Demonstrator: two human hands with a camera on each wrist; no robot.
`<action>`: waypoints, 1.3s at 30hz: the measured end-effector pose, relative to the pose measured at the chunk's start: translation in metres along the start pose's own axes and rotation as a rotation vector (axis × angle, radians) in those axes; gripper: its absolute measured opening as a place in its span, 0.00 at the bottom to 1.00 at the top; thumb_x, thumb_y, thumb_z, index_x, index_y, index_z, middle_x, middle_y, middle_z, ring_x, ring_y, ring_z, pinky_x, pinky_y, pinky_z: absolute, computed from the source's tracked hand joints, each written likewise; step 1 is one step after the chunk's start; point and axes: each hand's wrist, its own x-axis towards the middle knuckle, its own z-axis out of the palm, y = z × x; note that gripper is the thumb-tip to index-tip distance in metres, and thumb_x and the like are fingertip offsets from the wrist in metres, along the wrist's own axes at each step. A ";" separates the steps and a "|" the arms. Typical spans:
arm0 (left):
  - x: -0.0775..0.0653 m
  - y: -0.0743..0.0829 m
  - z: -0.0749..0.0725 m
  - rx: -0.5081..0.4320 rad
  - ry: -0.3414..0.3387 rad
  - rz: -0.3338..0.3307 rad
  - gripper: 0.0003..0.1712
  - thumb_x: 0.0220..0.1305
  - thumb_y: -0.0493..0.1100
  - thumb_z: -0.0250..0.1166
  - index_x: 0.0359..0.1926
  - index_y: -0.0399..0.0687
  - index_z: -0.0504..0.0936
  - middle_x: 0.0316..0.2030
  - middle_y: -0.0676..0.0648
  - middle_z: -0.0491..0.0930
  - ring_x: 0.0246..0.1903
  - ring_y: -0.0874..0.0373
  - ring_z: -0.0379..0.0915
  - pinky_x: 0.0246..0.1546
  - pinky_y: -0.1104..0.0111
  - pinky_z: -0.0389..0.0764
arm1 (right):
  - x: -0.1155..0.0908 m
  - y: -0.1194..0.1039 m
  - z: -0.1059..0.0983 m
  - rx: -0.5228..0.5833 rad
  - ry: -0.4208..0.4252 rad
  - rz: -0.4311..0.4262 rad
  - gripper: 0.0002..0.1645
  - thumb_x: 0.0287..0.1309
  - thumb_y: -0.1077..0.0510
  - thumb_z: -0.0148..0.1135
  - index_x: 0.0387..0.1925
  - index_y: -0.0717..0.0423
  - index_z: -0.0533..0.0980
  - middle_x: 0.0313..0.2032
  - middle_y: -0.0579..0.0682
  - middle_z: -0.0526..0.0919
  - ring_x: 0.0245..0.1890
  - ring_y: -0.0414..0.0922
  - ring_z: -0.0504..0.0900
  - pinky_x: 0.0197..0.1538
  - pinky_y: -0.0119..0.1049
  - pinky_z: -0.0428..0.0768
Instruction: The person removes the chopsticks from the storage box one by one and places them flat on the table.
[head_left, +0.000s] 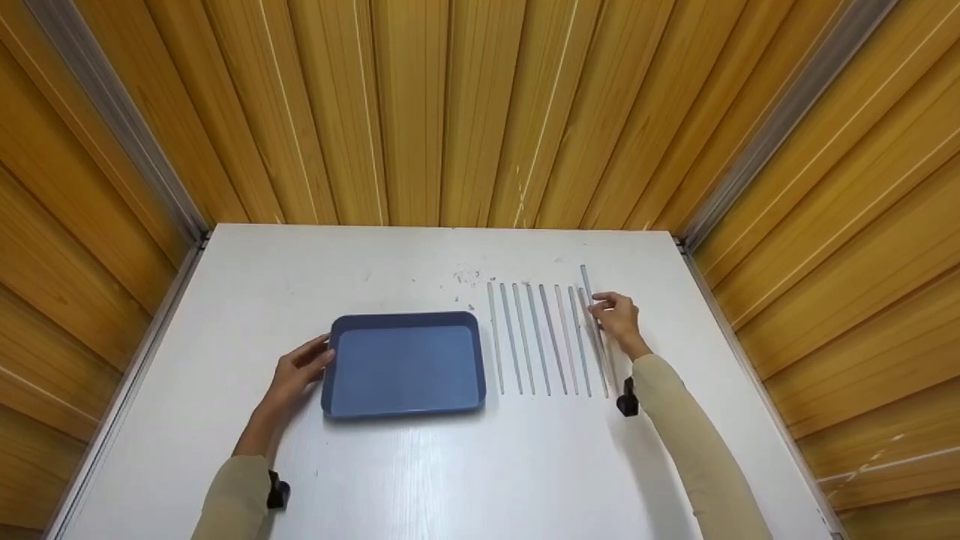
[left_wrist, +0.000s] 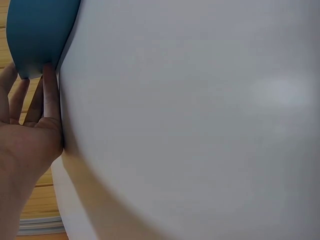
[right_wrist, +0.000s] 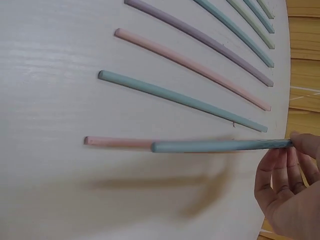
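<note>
My right hand (head_left: 616, 319) pinches a thin blue stick (right_wrist: 215, 146) between thumb and fingertips near its far part. Held just above the white table, this stick overlaps a pink stick (right_wrist: 117, 142) lying beneath it in the right wrist view. To its left lie several more pastel sticks in a row, including a green-blue one (right_wrist: 175, 102), another pink one (right_wrist: 190, 66) and a purple one (right_wrist: 195, 40). My left hand (head_left: 300, 371) touches the left wall of a shallow blue tray (head_left: 328, 390) with fairly straight fingers. Nothing lies in the tray.
The white table (head_left: 450, 480) carries small dark specks (head_left: 466, 277) behind the row of sticks. Yellow wood-patterned panels (head_left: 409, 112) stand around its back and sides, with grey metal rails (head_left: 120, 112) at the corners.
</note>
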 end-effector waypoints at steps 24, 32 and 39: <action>0.000 -0.002 -0.002 0.014 0.009 0.003 0.37 0.74 0.51 0.63 0.76 0.43 0.64 0.73 0.33 0.67 0.50 0.76 0.75 0.50 0.79 0.81 | -0.002 0.052 -0.017 -0.118 0.026 0.045 0.18 0.63 0.66 0.64 0.52 0.71 0.80 0.41 0.65 0.87 0.26 0.34 0.78 0.24 0.22 0.77; -0.001 -0.002 0.000 -0.001 0.024 -0.012 0.36 0.73 0.50 0.65 0.75 0.43 0.66 0.72 0.33 0.68 0.47 0.78 0.75 0.48 0.79 0.82 | -0.003 0.056 -0.014 -0.119 0.012 0.047 0.19 0.63 0.64 0.65 0.53 0.71 0.80 0.44 0.66 0.86 0.32 0.39 0.82 0.29 0.23 0.81; 0.001 -0.002 0.002 -0.002 0.025 -0.008 0.36 0.73 0.49 0.65 0.75 0.42 0.66 0.72 0.33 0.68 0.47 0.78 0.75 0.47 0.79 0.82 | -0.001 0.056 -0.007 -0.160 0.020 0.025 0.18 0.64 0.64 0.65 0.53 0.71 0.81 0.46 0.67 0.86 0.35 0.43 0.84 0.29 0.21 0.78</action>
